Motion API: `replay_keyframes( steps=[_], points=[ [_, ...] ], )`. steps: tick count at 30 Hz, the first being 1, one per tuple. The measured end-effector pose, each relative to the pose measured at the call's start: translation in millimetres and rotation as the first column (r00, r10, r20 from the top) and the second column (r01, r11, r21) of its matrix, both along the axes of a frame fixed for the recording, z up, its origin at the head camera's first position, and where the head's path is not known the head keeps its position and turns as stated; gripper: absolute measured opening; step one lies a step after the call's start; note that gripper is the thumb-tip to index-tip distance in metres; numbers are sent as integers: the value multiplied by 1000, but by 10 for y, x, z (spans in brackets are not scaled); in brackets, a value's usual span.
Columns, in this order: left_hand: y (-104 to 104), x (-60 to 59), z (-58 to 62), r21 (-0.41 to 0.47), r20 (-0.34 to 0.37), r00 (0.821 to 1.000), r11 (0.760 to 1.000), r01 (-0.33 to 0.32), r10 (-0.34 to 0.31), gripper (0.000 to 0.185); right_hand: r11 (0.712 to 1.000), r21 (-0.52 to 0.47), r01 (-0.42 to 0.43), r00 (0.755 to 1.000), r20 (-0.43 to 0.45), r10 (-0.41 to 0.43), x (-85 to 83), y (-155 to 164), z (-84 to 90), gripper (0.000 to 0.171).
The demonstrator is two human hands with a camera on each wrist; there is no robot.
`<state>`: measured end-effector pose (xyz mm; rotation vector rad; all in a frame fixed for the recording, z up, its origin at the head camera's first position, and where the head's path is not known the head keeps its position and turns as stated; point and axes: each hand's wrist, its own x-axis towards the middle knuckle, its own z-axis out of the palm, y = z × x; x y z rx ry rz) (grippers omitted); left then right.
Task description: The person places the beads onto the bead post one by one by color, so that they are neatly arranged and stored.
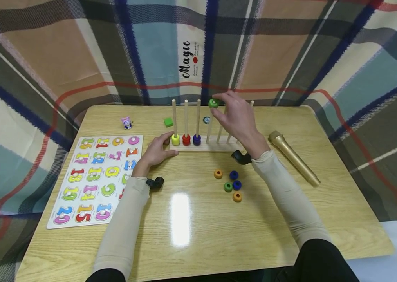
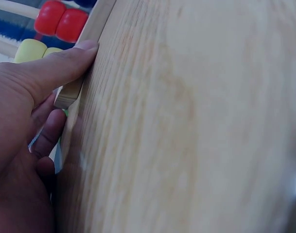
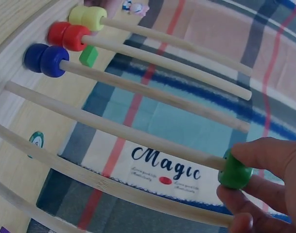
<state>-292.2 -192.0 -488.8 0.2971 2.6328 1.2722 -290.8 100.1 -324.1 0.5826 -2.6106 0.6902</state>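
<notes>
My right hand (image 1: 238, 119) pinches a green bead (image 3: 237, 172) between thumb and fingers, at the top of the fourth peg (image 3: 113, 125). The peg's tip meets the bead. At the left end of the wooden peg rack (image 1: 216, 146), my left hand (image 1: 157, 150) grips the base, thumb along its front edge and fingers behind. Pairs of yellow beads (image 3: 88, 18), red beads (image 3: 68, 36) and blue beads (image 3: 45, 60) sit at the bottom of the first three pegs. My right hand partly covers the pegs farther right in the head view.
Loose orange (image 1: 237, 196), blue (image 1: 233, 175) and green (image 1: 228, 187) beads lie before the rack. A number board (image 1: 92, 180) is at left, a gold tube (image 1: 294, 158) at right. Behind stand a small figurine (image 1: 127, 123), a green block (image 1: 168, 122) and a round token (image 1: 206, 120).
</notes>
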Motion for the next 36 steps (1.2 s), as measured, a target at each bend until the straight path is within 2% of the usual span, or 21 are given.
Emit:
replay_keyframes(
  steps=[4,8,11,13,14,16,18,20,21,23,26,29,31,34,36],
  points=[
    [7,12,11,-2,6,1000,1000,-7,7,87,1000,14,12,1000,16,-12,9,9,-13,44],
    [12,5,15,-2,9,1000,1000,-11,11,87,999,-48,2,1000,-24,-3,103,80,-73,45],
    [5,-2,20,-5,11,1000,1000,-13,13,87,995,-81,-60,997,-62,55,281,170,-181,36],
    [-4,0,19,-6,11,1000,1000,-18,18,87,992,-27,-124,992,-22,124,429,236,-283,30],
    [-6,4,18,-7,9,1000,1000,-17,17,87,986,25,-163,986,30,162,508,276,-347,28],
    [-6,6,13,-8,4,1000,1000,-11,12,87,956,153,-252,958,177,224,664,357,-474,28],
    [-3,8,9,-9,-3,1000,1000,-7,7,86,901,267,-342,914,316,254,783,434,-608,32],
    [-3,4,5,-12,-10,1000,1000,0,0,86,840,351,-413,877,401,263,878,502,-736,37],
    [-7,3,3,-10,-10,1000,1000,-1,1,86,816,377,-439,864,425,269,914,522,-789,39],
    [-7,-3,14,-10,-9,1000,1000,-4,4,86,780,413,-471,855,431,288,972,553,-876,37],
    [-18,-2,22,-9,-2,1000,1000,-8,8,86,763,415,-495,854,394,339,1016,545,-975,27],
    [-26,10,26,-5,2,1000,1000,-8,8,86,773,392,-499,856,365,367,1025,505,-1016,19],
    [-24,16,24,-2,3,1000,1000,-5,5,87,794,369,-483,865,346,364,1010,482,-1003,17],
    [-13,25,27,0,10,1000,1000,-1,1,87,853,296,-429,888,309,340,928,461,-892,20],
    [-5,23,33,0,8,1000,1000,-1,1,87,902,207,-380,911,255,325,819,447,-764,21]
  ],
)
